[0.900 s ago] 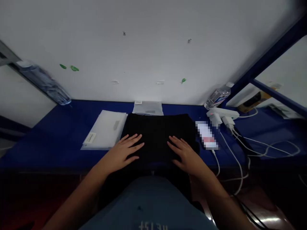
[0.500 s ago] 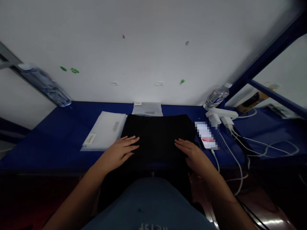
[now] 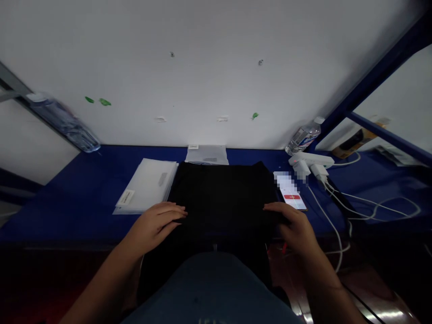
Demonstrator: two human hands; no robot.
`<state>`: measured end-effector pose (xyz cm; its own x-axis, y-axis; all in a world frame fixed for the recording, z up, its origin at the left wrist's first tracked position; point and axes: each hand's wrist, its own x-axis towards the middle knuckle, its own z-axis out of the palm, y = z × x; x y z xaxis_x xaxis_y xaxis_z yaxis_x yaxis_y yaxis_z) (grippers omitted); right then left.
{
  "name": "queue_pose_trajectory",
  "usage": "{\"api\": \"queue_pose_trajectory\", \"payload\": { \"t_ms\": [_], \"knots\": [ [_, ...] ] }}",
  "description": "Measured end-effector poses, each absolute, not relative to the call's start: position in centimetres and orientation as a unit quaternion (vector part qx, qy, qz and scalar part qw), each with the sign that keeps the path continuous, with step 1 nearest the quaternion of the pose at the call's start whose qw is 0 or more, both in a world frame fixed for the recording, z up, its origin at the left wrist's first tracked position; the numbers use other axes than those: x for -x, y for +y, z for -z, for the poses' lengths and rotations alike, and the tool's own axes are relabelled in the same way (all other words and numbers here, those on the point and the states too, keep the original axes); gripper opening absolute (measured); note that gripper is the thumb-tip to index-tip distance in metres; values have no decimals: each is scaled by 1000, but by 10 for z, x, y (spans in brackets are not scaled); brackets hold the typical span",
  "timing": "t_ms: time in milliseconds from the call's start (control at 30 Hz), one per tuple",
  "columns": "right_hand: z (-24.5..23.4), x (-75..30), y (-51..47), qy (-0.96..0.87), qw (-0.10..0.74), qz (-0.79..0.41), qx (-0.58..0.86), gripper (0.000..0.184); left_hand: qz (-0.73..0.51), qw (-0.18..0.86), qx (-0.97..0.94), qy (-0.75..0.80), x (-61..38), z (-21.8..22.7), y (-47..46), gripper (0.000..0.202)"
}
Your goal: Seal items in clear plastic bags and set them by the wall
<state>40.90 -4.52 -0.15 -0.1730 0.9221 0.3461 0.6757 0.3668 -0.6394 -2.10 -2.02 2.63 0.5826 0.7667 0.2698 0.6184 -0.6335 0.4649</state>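
Presently, head view only, the one camera on this rig: a flat black fabric piece (image 3: 222, 193), probably a garment though the dark weave hides any seams, lies squared up at the middle of the blue-topped desk (image 3: 67, 216), its near part reaching the near edge. Dark material continues below that edge toward the person's lap; whether it is the same fabric cannot be told. As things lie, the upper part is spread smooth with straight sides, and no fold line can be made out; the fabric sits outside any bag. Left hand (image 3: 153, 227): fingers together and gently curved, lying on the near left part of the fabric, not visibly closed on it. Right hand (image 3: 297, 229): fingers bent down over the near right part, partly curled; whether they have hold of the fabric cannot be told. To the left of the fabric, just beside it, lies a stack of translucent white plastic bags (image 3: 146, 186) with a small label. A single flat translucent plastic bag (image 3: 206, 155) lies at the desk's far edge, touching the fabric's far side. Right of the fabric lie a smartphone (image 3: 290, 193) with a lit screen, a white power strip (image 3: 310, 159) and loose white charging cables (image 3: 371, 208).
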Motion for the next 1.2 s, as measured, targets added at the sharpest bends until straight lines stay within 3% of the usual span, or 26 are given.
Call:
{"api": "queue_pose_trajectory", "payload": {
  "t_ms": [333, 667, 800, 967, 1067, 1200],
  "knots": [
    [-18, -390, 9, -673, 340, -160, 637, 30, -276, 143, -815, 489, 3, -31, 25, 34],
    [-39, -363, 89, -683, 123, -65, 718, 28, -170, 35, -770, 613, -28, -39, 95, 25],
    [-35, -351, 90, -648, 83, -4, 757, 35, -142, 25, -767, 625, -34, -28, 97, 21],
    [-22, -339, 65, -673, 160, 112, 714, 55, -204, -10, -819, 536, -38, -28, 71, 42],
    [-8, -336, 46, -781, 144, 60, 604, 54, -163, 39, -889, 427, -38, -21, 56, 54],
    [9, -334, 32, -812, 79, 0, 579, 62, -102, 55, -909, 400, -39, 2, 49, 58]
  ]
}}
